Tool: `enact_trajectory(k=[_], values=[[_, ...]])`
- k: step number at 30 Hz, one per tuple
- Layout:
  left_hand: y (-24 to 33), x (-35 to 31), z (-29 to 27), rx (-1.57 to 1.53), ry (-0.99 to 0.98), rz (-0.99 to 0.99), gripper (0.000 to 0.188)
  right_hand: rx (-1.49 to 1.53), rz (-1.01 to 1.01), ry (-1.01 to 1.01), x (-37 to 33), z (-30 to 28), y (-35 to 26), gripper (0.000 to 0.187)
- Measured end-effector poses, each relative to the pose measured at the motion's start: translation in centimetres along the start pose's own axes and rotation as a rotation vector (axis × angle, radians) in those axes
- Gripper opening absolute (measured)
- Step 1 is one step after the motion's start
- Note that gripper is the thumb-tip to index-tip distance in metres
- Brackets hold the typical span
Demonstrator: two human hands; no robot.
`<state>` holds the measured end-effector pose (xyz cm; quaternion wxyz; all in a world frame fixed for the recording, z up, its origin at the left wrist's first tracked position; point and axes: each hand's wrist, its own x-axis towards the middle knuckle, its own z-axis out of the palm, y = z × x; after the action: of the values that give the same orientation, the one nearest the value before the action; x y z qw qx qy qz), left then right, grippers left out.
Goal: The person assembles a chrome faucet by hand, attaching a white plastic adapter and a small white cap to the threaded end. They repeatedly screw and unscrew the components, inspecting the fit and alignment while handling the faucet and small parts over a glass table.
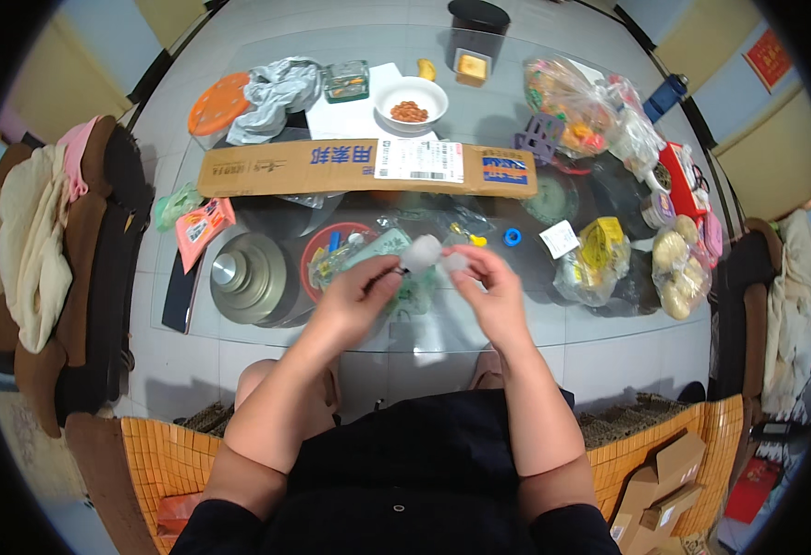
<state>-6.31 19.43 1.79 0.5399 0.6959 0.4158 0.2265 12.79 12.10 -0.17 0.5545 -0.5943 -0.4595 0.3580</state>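
Sitting at a glass table, with a long cardboard box lying across at 12 o'clock, a metal lid at 9 o'clock of the hands, a white bowl of orange snacks far at 12. Holding a small clear plastic wrapper up at centre between both hands, over a green packet. Left hand pinching the wrapper's 8 o'clock edge with fingers closed on it, right hand gripping its 4 o'clock end, fingers curled tight on it.
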Motion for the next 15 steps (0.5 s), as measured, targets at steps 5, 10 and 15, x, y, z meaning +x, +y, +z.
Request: enact_trajectory(k=[5,10,15], values=[[0.6,0.3,-0.1,-0.087,-0.010,-0.045,0.034,-0.736,-0.293,0.011,0.2,0.7,3.0,0.029],[0.3,0.5,0.3,-0.140,-0.036,-0.034,0.026,-0.684,-0.402,0.156,0.8,0.5,3.9,0.028],[-0.2,0.8,0.2,-0.174,-0.069,-0.096,0.032,-0.701,-0.296,0.397,1.6,-4.1,4.6,0.020]])
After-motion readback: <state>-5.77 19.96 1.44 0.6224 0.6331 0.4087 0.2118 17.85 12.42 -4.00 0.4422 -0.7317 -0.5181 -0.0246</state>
